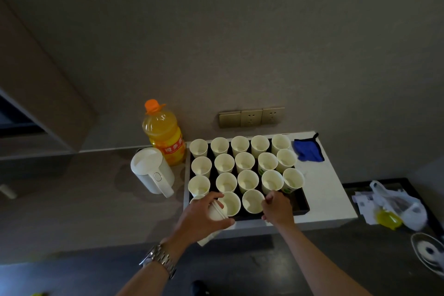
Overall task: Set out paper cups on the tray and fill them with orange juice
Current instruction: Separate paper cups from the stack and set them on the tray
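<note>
Head view: white kettle (pixel 153 170) and orange juice bottle (pixel 165 132), capped, are seen left of the black tray (pixel 301 202); blue cloth (pixel 308 150) lies at its far right, plastic bag (pixel 398 204) further right. Paper cups (pixel 245 162) are set upright in rows on the tray on the tabletop (pixel 329 190), all empty. Stack of cups (pixel 217 210) is gripped by left hand (pixel 204 216); right hand (pixel 277 208) is curled beside the front-row cup (pixel 252 200), contact unclear.

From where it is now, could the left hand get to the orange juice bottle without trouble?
Probably not yet. The left hand already holds a stack of paper cups in its grip, and the juice bottle stands at the wall behind the white kettle, so the hand would have to reach over or around that.
</note>
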Demonstrator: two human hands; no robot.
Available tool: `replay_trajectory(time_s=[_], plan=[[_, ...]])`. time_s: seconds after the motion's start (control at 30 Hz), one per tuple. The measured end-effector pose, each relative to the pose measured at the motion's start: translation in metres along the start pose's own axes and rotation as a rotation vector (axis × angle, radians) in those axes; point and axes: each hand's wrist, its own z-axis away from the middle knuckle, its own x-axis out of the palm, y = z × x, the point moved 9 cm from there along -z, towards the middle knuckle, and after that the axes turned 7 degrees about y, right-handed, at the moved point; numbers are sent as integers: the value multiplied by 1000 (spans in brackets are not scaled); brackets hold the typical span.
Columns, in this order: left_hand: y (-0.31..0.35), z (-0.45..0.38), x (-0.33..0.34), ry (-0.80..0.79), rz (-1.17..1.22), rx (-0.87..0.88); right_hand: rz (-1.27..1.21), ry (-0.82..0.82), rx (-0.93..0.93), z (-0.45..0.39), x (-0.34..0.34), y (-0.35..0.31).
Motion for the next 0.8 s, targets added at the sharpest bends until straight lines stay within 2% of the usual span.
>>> replay_trajectory(time_s=[0.17,0.3,0.47,0.53,0.67,0.8], plan=[[5,-1,0,-7,-3,17,-37,-7,28,-4,3,9],[13,1,-1,-27,-6,29,-56,47,10,0,-7,5],[21,0,0,-33,-10,51,198,241,-293,19,-32,-37],[29,1,-1,-37,-12,72,146,117,-371,29,-19,-52],[44,1,1,-39,-47,135,-172,-372,-316,56,24,-66],[51,0,2,-40,-95,173,-266,-431,-281,68,27,-69]])
